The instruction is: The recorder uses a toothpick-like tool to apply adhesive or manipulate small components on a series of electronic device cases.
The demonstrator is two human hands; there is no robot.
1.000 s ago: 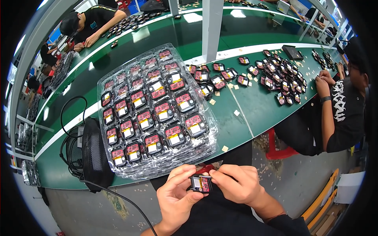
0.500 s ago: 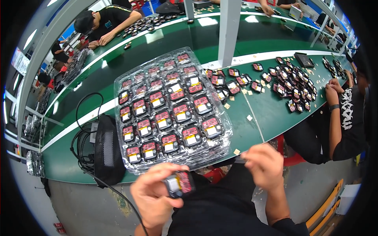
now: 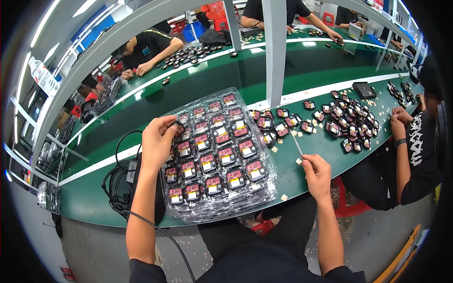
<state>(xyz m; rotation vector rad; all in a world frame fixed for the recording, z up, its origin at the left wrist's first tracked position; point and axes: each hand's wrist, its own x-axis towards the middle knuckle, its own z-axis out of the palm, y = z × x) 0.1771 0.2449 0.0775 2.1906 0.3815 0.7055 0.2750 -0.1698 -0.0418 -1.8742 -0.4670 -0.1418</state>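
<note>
My left hand [image 3: 159, 139] reaches over the clear plastic tray [image 3: 226, 200], its fingertips pinching a small black square device [image 3: 179, 129] at the tray's far left part. Rows of similar devices [image 3: 227, 155], with red-patterned faces, yellow strips and white labels, sit in the tray's pockets. Several more trays appear stacked beneath it. To the right, beyond the tray's edge, my right hand [image 3: 317, 175] is closed around a thin metal stick-like tool [image 3: 297, 145], which points up and away over the green table.
Loose devices [image 3: 351, 115] lie piled on the green table [image 3: 302, 174] at right, with small pale squares scattered around. A black mesh bag and cable [image 3: 115, 181] sit left of the tray. A grey post [image 3: 277, 61] stands beyond. A co-worker's hands [image 3: 398, 120] work at right.
My left hand has carried the device from near my body forward to the tray's far left. My right hand has moved slightly up, and the view has shifted.
</note>
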